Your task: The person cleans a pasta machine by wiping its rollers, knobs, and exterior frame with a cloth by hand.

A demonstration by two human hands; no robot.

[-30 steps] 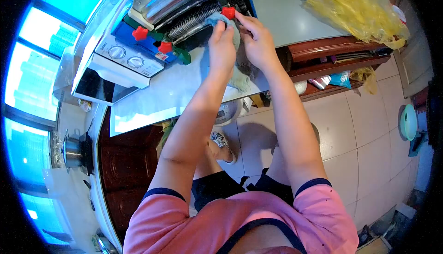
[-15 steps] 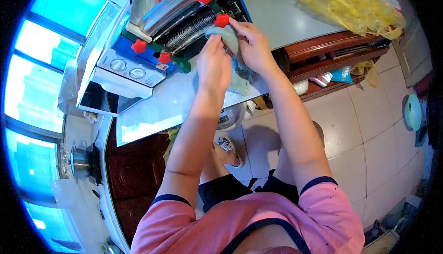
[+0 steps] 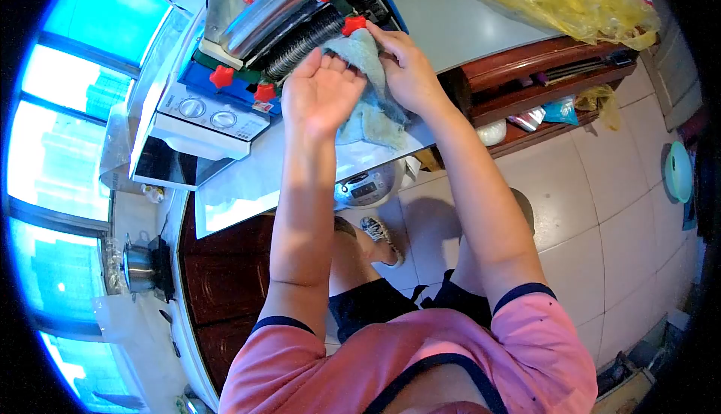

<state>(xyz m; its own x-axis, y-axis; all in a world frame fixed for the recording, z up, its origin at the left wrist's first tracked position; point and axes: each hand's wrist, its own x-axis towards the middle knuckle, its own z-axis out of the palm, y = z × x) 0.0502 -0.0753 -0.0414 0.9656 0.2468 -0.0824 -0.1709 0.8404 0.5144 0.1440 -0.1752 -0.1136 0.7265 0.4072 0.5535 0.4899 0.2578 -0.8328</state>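
A machine with ribbed metal rollers and red star-shaped knobs stands at the top. My left hand is turned palm up in front of the rollers, fingers apart, their tips against a pale grey-green cloth. My right hand grips the cloth's upper right part, its index finger reaching to a red star knob. Part of the cloth covers the roller end, and the rest hangs down over the white counter. The right fingertips behind the cloth are hidden.
A white microwave-like appliance stands left of the machine. A yellow plastic bag lies on the surface at upper right, above open wooden shelves. Below the counter edge sits a rice cooker. A steel pot is at far left.
My left hand has moved left and rolled palm up, its fingers spreading away from the cloth. More of the cloth shows between the hands. My right hand stays near the knob.
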